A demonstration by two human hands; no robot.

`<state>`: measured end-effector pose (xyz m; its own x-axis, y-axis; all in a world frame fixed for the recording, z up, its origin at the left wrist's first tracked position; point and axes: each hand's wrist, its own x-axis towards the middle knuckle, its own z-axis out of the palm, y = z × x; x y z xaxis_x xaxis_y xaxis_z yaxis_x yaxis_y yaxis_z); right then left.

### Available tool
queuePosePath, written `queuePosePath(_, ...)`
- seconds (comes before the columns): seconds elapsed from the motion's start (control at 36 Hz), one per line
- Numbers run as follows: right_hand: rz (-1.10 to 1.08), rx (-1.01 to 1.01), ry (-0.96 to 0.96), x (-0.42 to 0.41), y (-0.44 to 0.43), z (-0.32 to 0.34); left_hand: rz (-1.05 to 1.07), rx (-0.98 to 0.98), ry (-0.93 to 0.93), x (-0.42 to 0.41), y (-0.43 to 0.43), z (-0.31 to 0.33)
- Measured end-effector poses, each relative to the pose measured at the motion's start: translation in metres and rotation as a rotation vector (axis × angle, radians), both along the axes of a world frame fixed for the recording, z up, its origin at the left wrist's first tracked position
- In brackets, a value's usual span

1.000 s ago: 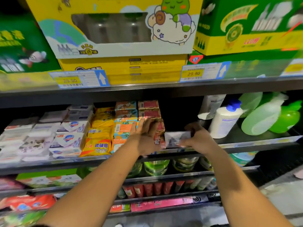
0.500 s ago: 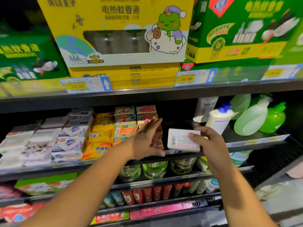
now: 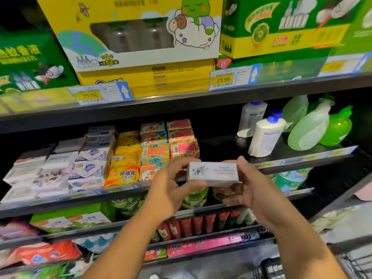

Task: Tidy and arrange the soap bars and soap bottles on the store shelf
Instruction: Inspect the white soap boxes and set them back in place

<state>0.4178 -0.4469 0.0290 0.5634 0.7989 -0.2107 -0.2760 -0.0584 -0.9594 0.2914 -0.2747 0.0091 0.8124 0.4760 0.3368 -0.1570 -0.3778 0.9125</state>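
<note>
A white boxed soap bar point(image 3: 213, 173) is held in front of the middle shelf point(image 3: 302, 158), level and lengthwise. My left hand point(image 3: 171, 186) grips its left end and my right hand point(image 3: 247, 186) grips its right end and underside. Behind them stand stacked soap bars: red boxes point(image 3: 184, 147), orange-teal boxes point(image 3: 154, 150), yellow sulfur soap packs point(image 3: 123, 172), and white boxes point(image 3: 88, 174) further left. To the right on the same shelf stand two white soap bottles with blue caps point(image 3: 265, 135) and green bottles point(image 3: 310, 129).
The shelf above carries large yellow point(image 3: 136, 37) and green point(image 3: 281, 27) boxes with 29.90 price tags point(image 3: 222, 79). Lower shelves hold green jars point(image 3: 194, 198), red tubes point(image 3: 187, 228) and pink packs point(image 3: 203, 245). A dark gap lies on the shelf between red boxes and bottles.
The white soap box came off the shelf toward me and turned from its barcode face to its printed side. My left hand left the red boxes and took hold of its left end.
</note>
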Motion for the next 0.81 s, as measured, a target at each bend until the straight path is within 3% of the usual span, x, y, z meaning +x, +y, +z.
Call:
queuePosePath(0.06, 0.026, -0.004, -0.077, -0.005, 0.0, 0.002, 0.008, -0.332, -0.026, 0.003, -0.006, 0.002)
queuePosePath(0.22, -0.234, 0.027, -0.195, -0.013, 0.003, -0.002, 0.057, -0.516, -0.004, 0.006, -0.025, 0.005)
queuePosePath(0.31, -0.316, 0.074, -0.107, -0.014, -0.002, -0.001, -0.157, -0.434, 0.015, -0.003, -0.021, -0.003)
queuePosePath(0.36, -0.296, 0.107, 0.016, -0.013, -0.006, 0.003, -0.254, -0.203, 0.079, -0.01, -0.018, -0.003)
queuePosePath(0.44, -0.195, 0.095, 0.086, -0.011, -0.012, 0.006, -0.151, 0.191, 0.137, -0.014, -0.012, 0.003)
queuePosePath(0.53, -0.096, 0.115, 0.18, -0.015, -0.013, 0.004, -0.061, 0.245, 0.064, -0.012, -0.008, 0.009)
queuePosePath(0.58, -0.008, 0.164, 0.225, -0.016, -0.013, 0.0, -0.084, 0.011, 0.015, -0.013, -0.012, 0.011)
queuePosePath(0.64, 0.107, 0.136, 0.103, -0.019, -0.012, -0.003, -0.119, -0.303, -0.037, -0.013, -0.02, 0.013)
queuePosePath(0.72, 0.044, 0.011, -0.137, -0.024, -0.007, -0.006, -0.036, -0.365, -0.02, -0.011, -0.028, 0.015)
queuePosePath(0.81, -0.079, 0.06, -0.052, -0.028, -0.001, -0.006, -0.01, -0.378, 0.034, -0.01, -0.03, 0.015)
